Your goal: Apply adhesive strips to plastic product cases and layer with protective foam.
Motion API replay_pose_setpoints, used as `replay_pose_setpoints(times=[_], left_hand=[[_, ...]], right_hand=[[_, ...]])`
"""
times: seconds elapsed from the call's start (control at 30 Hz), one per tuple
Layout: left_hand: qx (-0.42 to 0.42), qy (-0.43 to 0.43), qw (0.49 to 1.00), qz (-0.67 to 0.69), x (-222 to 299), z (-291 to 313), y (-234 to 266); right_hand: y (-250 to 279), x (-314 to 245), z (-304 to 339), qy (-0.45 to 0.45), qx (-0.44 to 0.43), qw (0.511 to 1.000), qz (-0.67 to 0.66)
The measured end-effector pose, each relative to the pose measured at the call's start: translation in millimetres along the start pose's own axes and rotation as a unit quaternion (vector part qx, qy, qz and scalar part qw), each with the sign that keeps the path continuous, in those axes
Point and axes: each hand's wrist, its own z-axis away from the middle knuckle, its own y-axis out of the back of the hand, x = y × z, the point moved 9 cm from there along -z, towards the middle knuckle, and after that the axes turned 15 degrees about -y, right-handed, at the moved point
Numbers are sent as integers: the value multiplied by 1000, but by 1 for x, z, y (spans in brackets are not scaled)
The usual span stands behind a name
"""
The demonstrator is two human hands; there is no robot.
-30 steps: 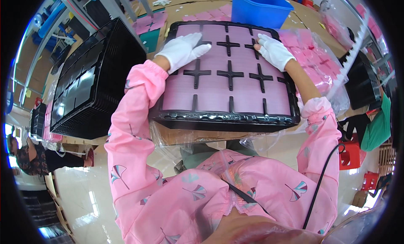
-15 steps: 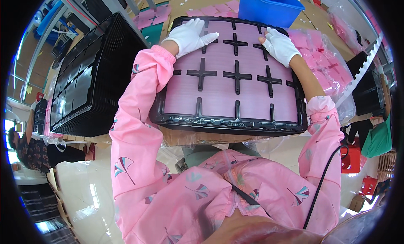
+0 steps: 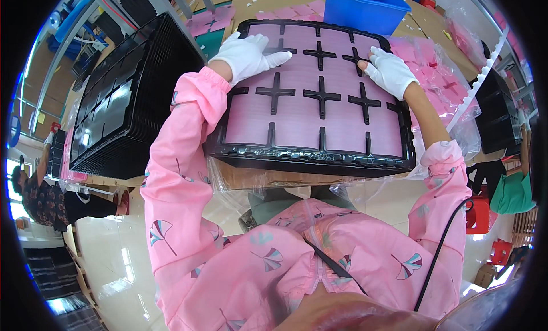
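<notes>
One black tray (image 3: pixel 274 154) lies at the near edge of the table (image 3: pixel 427 22). Clock positions below take the tray as the dial centre, with 12 at its far edge. A pink layer (image 3: pixel 294 119) fills the tray face; black crosses (image 3: pixel 322 97) and shorter bars stand out against it.

Left hand (image 3: pixel 244 55), white-gloved: rests on the tray at 10 o'clock. Grip is spread, thumb pointing inward across the pink layer. Right hand (image 3: pixel 391 73), white-gloved: rests on the tray edge at 2 o'clock. Grip is spread and slightly bent, bare thumb tip pointing inward.

At 9 o'clock, beside the tray, stands a black stack (image 3: pixel 117 102). A blue bin (image 3: pixel 365 14) stands at 1 o'clock, near the far edge. Pink sheets under clear film (image 3: pixel 468 114) lie at 3 o'clock. At 10 o'clock, beyond the left hand, a green mat (image 3: pixel 211 41) is visible. The pink jacket (image 3: pixel 365 234) occupies 6 o'clock. Co-workers appear at 8 and 4 o'clock, well apart from the tray.
</notes>
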Motion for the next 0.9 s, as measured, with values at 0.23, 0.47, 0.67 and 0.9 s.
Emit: replay_pose_setpoints(times=[0.23, 0.47, 0.67, 0.9], left_hand=[[12, -3, 999, 36, -7, -16, -6], [-60, 23, 997, 33, -10, -36, -8], [-12, 29, 997, 64, -17, -44, -13], [56, 8, 996, 64, -13, -29, -9]], right_hand=[[-6, 2, -15, 12, -22, 1000, -1], [-8, -7, -38, 0, -20, 999, -27], [-12, -3, -46, -40, -25, 999, -25], [-13, 8, -37, -49, -70, 996, 8]])
